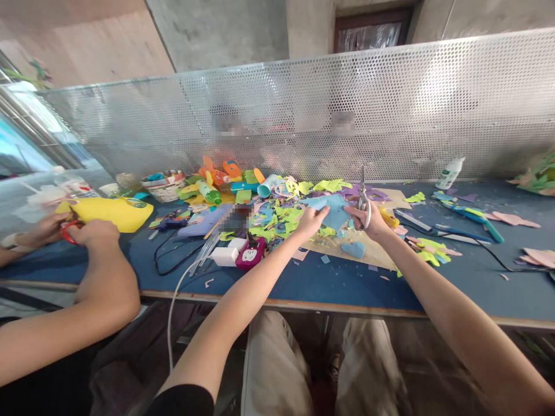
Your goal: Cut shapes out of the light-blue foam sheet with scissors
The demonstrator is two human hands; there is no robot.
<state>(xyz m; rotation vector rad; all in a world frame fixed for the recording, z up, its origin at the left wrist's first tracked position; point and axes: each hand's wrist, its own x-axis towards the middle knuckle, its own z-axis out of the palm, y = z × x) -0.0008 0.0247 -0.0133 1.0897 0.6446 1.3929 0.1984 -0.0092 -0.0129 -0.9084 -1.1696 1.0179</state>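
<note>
A light blue sheet (pixel 333 211), paper or felt by its look, is pinched at its left edge by my left hand (pixel 313 222). My right hand (pixel 368 219) is closed round the white handles of a pair of scissors (pixel 363 188), whose blades point up and away from me. The fingers of that hand also reach the sheet's right edge. Just below lies a small blue cut-out (pixel 353 249) on brown paper (pixel 375 251). Yellow-green scraps (pixel 277 216) are heaped beside and behind my left hand.
At left, a co-worker's hands cut a yellow sheet (pixel 125 212) with red scissors (pixel 71 230). A magenta power strip (pixel 251 253) with white plugs stands near the table's front edge. A white bottle (pixel 451 172) and a perforated metal screen (pixel 277 115) are behind. Cables cross the blue table (pixel 347 292).
</note>
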